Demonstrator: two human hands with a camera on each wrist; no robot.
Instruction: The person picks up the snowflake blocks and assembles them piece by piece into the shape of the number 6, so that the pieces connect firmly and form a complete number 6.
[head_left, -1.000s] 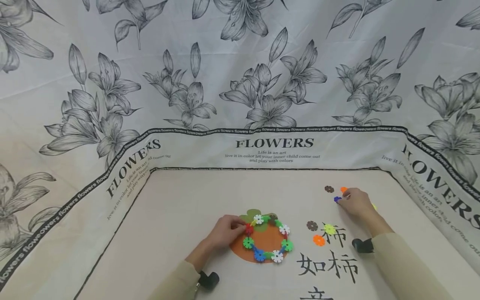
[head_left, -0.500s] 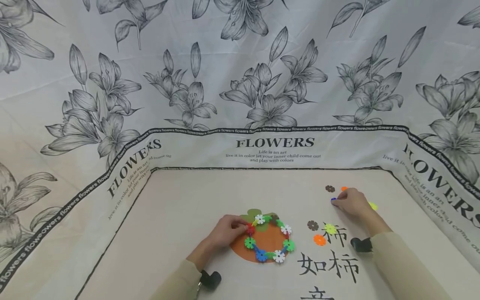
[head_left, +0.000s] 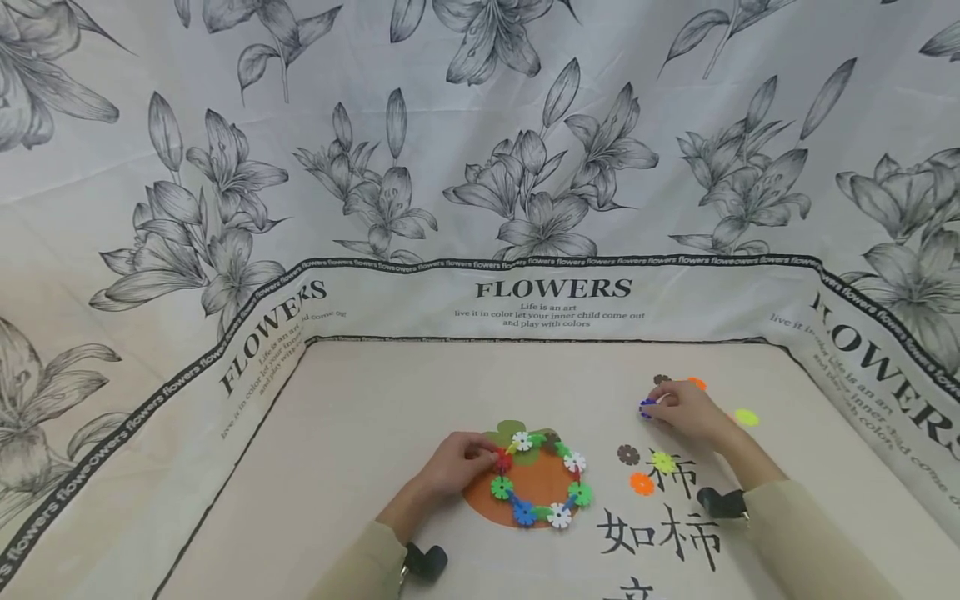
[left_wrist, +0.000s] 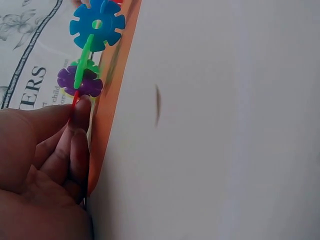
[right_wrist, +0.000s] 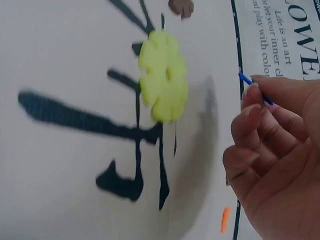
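Observation:
My left hand [head_left: 453,467] pinches a red snowflake disc [head_left: 503,460] in a ring of interlocked snowflake discs [head_left: 524,513]. White, green, blue, brown and red pieces make up this ring, which sits over a printed orange persimmon. Close up in the left wrist view, thumb and fingertip grip the red disc's edge [left_wrist: 75,100], next to a purple disc [left_wrist: 85,82]; a blue disc [left_wrist: 110,35] shows beyond. Off to the right, my right hand [head_left: 686,410] holds a dark blue snowflake disc [head_left: 646,408] between thumb and fingertips. The right wrist view shows that disc edge-on [right_wrist: 244,78].
Near the printed characters lie a brown disc [head_left: 628,454], a yellow disc [head_left: 663,462] and an orange disc [head_left: 641,483]. Around the right hand are another brown disc [head_left: 662,380], an orange disc [head_left: 697,384] and a yellow disc [head_left: 746,417]. Flower-printed cloth [head_left: 555,300] rises behind.
My right hand has moved left with the blue disc, uncovering more of the orange and yellow discs behind it. The left hand and the ring stay nearly in place.

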